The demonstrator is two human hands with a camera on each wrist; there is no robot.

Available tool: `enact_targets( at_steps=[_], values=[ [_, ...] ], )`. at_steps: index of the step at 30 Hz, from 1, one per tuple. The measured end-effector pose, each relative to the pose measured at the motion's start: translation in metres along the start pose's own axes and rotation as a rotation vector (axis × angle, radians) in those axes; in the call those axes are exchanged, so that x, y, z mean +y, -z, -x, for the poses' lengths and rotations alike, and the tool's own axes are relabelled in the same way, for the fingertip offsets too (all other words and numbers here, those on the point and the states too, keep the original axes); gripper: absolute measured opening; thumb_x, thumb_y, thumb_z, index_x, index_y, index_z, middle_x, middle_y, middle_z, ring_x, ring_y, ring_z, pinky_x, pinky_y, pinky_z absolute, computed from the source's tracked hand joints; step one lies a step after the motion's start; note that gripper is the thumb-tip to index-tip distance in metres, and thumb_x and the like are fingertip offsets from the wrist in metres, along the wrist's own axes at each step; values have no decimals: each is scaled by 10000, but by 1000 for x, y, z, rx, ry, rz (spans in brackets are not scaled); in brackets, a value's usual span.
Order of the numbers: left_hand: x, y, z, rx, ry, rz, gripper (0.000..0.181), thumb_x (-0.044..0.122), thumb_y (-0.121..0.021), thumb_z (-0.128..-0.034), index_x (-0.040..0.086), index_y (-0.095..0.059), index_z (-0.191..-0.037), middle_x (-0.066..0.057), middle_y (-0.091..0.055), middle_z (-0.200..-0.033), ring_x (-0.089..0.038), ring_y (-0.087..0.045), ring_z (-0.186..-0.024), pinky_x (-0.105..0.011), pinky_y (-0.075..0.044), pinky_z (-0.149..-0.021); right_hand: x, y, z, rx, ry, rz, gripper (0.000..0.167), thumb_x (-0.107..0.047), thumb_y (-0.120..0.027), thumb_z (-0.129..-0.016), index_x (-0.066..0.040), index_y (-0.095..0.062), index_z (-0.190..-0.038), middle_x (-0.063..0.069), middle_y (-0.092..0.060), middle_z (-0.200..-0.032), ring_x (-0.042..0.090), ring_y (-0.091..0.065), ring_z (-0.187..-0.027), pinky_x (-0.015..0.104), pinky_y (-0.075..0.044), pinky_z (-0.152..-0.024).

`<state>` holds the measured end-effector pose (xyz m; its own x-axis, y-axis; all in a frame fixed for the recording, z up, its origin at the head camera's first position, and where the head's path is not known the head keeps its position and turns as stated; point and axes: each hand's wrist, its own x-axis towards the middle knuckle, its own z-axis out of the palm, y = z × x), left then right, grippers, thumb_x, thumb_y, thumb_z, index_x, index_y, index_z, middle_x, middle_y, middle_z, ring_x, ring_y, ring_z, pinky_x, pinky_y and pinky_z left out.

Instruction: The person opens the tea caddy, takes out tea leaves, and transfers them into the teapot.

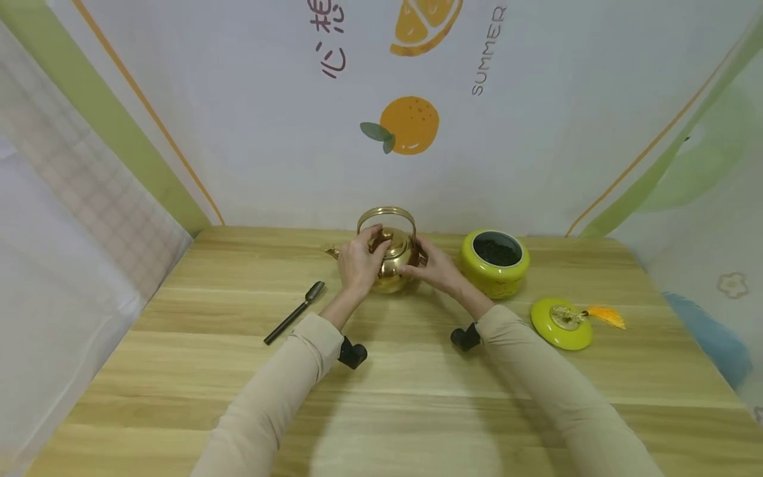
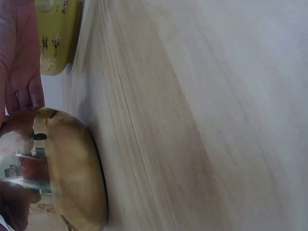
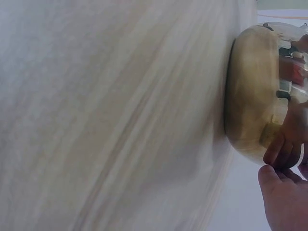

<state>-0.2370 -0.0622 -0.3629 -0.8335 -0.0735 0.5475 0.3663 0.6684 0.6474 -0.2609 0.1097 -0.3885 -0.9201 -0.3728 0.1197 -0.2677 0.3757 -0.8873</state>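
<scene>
A shiny brass teapot (image 1: 387, 283) with a raised arched handle (image 1: 386, 211) stands upright at the back of the table. My left hand (image 1: 359, 264) reaches over its spout side and pinches the lid (image 1: 396, 246) at its knob, thumb and fingers on either side. On the opposite side, my right hand (image 1: 438, 268) holds the teapot's body, with the thumb across the front and the other fingers partly hidden behind it. In the right wrist view, the right hand (image 3: 286, 199) meets the teapot (image 3: 250, 91) along its side. The left wrist view shows the teapot's polished wall (image 2: 77, 168) close up.
Right of the teapot stands a yellow jar (image 1: 491, 283), uncovered, with dark tea leaves (image 1: 496, 252) inside. Its yellow lid (image 1: 563, 338) with an orange tassel (image 1: 607, 316) lies nearer. A dark tea scoop (image 1: 288, 323) lies left on the wooden table (image 1: 393, 411). A printed curtain (image 1: 286, 152) hangs behind.
</scene>
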Motion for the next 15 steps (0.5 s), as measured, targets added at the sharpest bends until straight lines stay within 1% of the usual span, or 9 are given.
enact_targets(
  at_steps=[4, 7, 10, 11, 13, 15],
  values=[
    [-2, 1, 8, -36, 11, 41, 359, 228, -694, -862, 69, -648, -1181, -85, -694, -1099, 14, -210, -328, -178, -217, -319, 2, 1, 8, 13, 1, 65, 824, -201, -722, -839, 17, -233, -1466, 211, -306, -1494, 323, -306, -1378, 407, -312, -1117],
    [-3, 5, 13, -21, 11, 106, 356, 217, -702, -854, 67, -650, -1172, -84, -682, -1130, 19, -233, -310, -178, -225, -297, -1, 3, 16, 23, 26, 114, 813, -218, -712, -847, 1, -239, -1471, 204, -303, -1498, 333, -305, -1378, 430, -333, -1103],
    [-3, 12, 18, -1, -8, 208, 337, 181, -706, -849, 44, -654, -1152, -102, -681, -1128, 20, -325, -332, -170, -270, -297, -6, 6, 28, 41, 67, 143, 768, -203, -703, -855, 12, -277, -1456, 217, -330, -1481, 355, -334, -1358, 441, -360, -1082],
    [-3, 14, 20, 0, -21, 245, 330, 168, -703, -851, 33, -653, -1147, -111, -682, -1122, 19, -355, -350, -161, -285, -305, -7, 8, 33, 51, 76, 146, 746, -191, -701, -855, 21, -298, -1446, 221, -350, -1468, 357, -353, -1347, 437, -368, -1077],
    [-1, 16, 23, -14, -53, 346, 323, 137, -696, -854, 9, -647, -1146, -138, -682, -1109, 22, -408, -390, -138, -310, -325, -8, 13, 46, 78, 94, 143, 687, -155, -702, -851, 42, -356, -1411, 230, -408, -1427, 358, -403, -1313, 429, -387, -1063],
    [11, 21, 27, -47, -79, 434, 317, 73, -686, -852, -38, -632, -1144, -191, -671, -1101, 13, -461, -443, -119, -347, -370, -9, 18, 60, 106, 114, 129, 632, -110, -703, -842, 65, -408, -1372, 245, -460, -1380, 359, -447, -1279, 428, -408, -1046]
  ],
)
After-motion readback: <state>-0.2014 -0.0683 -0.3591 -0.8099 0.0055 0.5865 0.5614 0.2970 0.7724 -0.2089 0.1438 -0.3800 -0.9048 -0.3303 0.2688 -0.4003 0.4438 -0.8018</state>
